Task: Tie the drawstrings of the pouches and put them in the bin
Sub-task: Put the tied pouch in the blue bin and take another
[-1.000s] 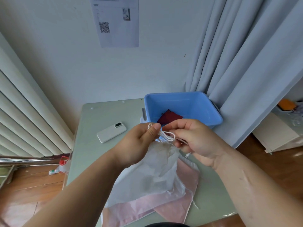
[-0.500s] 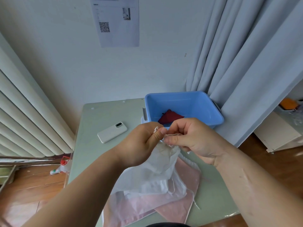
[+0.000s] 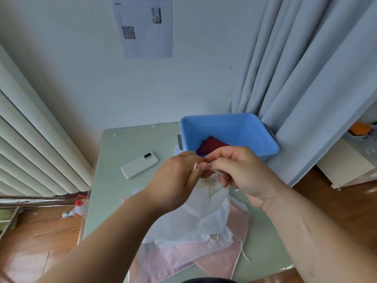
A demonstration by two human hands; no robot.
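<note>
A sheer white pouch (image 3: 204,213) hangs by its gathered neck above the table. My left hand (image 3: 175,180) pinches one end of its white drawstring (image 3: 194,166), and my right hand (image 3: 242,172) pinches the other end right beside it; fingertips of both hands nearly touch. Under the white pouch lie flat pink pouches (image 3: 222,260) on the table. The blue bin (image 3: 228,133) stands just behind my hands, with a dark red pouch (image 3: 210,145) inside it.
A white phone (image 3: 139,164) lies on the pale green table (image 3: 114,193) to the left of the bin. A grey curtain (image 3: 306,78) hangs close against the bin's right side. A radiator (image 3: 30,152) runs along the left wall, a bottle (image 3: 74,209) on the floor.
The loose drawstring loop between my hands has been drawn in tight. My hands have come closer together, and the pouch's neck is more bunched and lifted.
</note>
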